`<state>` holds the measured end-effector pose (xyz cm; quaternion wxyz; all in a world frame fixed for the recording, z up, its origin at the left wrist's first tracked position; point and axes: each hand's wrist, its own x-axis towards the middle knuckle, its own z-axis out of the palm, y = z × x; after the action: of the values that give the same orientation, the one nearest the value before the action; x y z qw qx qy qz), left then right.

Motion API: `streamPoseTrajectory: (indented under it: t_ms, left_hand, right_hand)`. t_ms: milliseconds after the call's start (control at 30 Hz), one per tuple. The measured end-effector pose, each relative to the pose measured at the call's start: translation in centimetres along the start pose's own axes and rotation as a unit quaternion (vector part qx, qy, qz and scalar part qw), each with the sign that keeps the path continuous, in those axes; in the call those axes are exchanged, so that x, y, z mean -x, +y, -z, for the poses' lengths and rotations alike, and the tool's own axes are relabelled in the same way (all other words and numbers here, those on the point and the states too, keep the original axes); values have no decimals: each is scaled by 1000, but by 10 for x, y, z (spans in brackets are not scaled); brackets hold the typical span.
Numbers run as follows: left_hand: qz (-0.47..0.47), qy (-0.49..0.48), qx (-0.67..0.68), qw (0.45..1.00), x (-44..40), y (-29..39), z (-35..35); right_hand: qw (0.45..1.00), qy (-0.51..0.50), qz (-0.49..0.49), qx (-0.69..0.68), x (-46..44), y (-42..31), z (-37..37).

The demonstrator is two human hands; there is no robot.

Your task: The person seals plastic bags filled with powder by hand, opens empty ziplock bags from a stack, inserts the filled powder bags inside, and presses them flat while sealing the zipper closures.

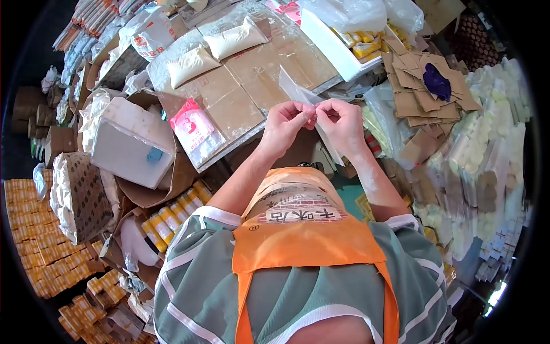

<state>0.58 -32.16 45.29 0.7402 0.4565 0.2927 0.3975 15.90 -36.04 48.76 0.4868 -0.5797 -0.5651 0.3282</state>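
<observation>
While my left hand (288,129) and right hand (342,127) pinch the thin plastic bag (295,88) between them, fingertips nearly together, I'd guess we're at the "get it open" step. Next move probably wants a light pinch and gentle peel. Filled bags (235,39) lie beyond the grip to the left, pink-printed bags (196,127) left of it, foam box (326,43) beyond. Table edge (256,127) could snag the plastic, tbh.

My view is bright over the cardboard-covered surface (252,74), with soft shadows; fisheye distortion curves the edges into black. Glare flares at lower right, where stacked items look somewhat soft, perhaps blurred.
</observation>
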Motion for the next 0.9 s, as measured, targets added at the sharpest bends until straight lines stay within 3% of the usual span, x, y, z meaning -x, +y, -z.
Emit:
streamPoseTrajectory:
  t_ms: [300, 400, 567, 900]
  left_hand:
    - [9, -48, 24, 999, 18, 14, 61]
    - [-13, -51, 48, 997, 25, 15, 75]
    - [12, -55, 51, 997, 32, 20, 94]
    - [9, -42, 27, 999, 40, 22, 112]
  right_hand:
    - [999, 13, -30, 33, 1, -19, -59]
    - [999, -8, -51, -16, 4, -29, -76]
    - [999, -44, 1, -11, 6, -30, -90]
    - [998, -66, 4, -6, 3, -31, -108]
